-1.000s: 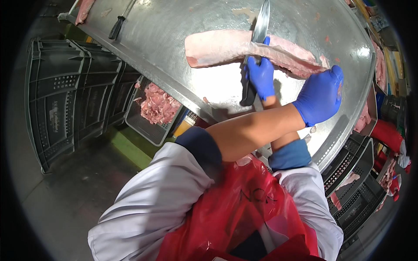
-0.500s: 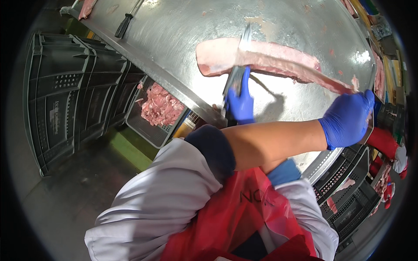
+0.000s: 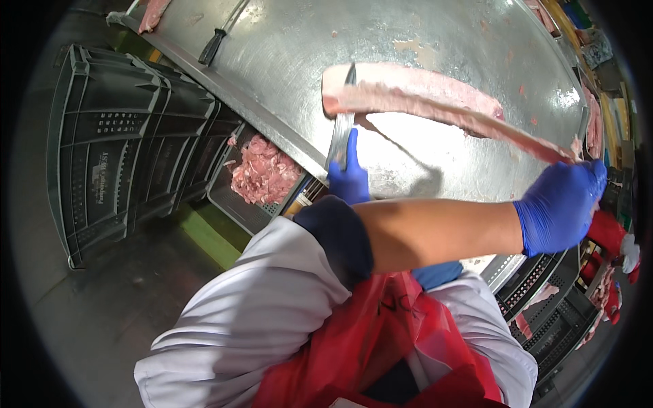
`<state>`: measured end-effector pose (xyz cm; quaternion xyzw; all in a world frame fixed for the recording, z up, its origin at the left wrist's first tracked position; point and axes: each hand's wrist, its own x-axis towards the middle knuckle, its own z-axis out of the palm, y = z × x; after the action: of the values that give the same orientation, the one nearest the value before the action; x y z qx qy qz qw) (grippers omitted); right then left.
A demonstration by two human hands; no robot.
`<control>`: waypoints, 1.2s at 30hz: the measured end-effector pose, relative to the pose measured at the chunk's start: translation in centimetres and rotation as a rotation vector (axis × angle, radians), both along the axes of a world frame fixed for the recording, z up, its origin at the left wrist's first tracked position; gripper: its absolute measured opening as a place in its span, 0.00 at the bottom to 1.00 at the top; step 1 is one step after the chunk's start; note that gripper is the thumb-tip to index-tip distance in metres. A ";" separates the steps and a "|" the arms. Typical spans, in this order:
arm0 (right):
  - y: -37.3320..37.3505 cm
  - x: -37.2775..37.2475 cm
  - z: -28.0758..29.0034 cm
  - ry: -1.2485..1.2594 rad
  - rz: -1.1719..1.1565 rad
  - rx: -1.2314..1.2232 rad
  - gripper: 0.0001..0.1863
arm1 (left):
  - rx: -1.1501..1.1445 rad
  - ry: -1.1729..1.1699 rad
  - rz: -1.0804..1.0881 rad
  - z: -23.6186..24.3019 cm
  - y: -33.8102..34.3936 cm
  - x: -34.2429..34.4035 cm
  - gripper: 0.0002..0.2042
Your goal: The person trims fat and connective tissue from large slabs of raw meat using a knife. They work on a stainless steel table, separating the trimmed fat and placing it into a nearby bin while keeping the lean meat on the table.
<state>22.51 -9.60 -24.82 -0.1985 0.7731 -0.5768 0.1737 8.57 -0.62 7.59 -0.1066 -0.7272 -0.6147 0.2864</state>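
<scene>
A long pale slab of meat with fat (image 3: 425, 83) lies across the metal table, and a strip of it (image 3: 469, 122) is peeled up toward the right. My arms are crossed. My left hand (image 3: 561, 207), in a blue glove and reaching over to the right, is closed on the strip's far right end, pulling it taut. Below the slab's left part, my right hand (image 3: 350, 178), also gloved in blue, grips a knife (image 3: 342, 129); its handle is mostly hidden. The blade passes beneath the strip near the slab's left end, and its tip shows beyond.
A black-handled tool (image 3: 213, 47) lies at the table's upper left, near a meat piece (image 3: 155, 13). Dark plastic crates (image 3: 109, 149) stand left, beside a crate of meat trimmings (image 3: 264, 171). More crates (image 3: 544, 319) sit lower right, near another person's red sleeve (image 3: 605, 230).
The knife has moved left along the slab, close to its left end, lengthening the loosened strip. My left hand has shifted slightly right and down with the strip's end.
</scene>
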 end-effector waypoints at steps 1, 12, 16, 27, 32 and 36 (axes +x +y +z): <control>-1.0 -0.3 0.0 0.142 -0.060 -0.082 0.36 | -0.052 -0.019 0.011 1.0 0.2 0.4 0.16; 1.1 -4.6 10.5 0.113 0.319 -0.470 0.43 | -0.217 0.112 -0.079 6.3 -2.6 -3.7 0.28; 10.2 -9.1 15.5 -0.443 0.421 -0.074 0.45 | -0.316 0.045 -0.269 10.0 -2.3 -6.5 0.29; 36.8 -8.0 16.8 -0.345 -0.225 -0.102 0.45 | -0.800 0.240 -0.846 17.7 28.7 -6.0 0.35; 41.1 -6.2 14.4 -0.322 -0.388 -0.232 0.45 | -0.892 0.408 -1.073 16.4 41.0 -2.1 0.37; 43.3 -4.5 10.9 -0.343 -0.548 -0.146 0.44 | -0.846 0.458 -1.240 11.7 43.8 -2.6 0.39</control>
<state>17.98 33.70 -13.94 0.1051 0.7139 -0.6810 0.1251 6.01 43.17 19.32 -0.7174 -0.6301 -0.2956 -0.0311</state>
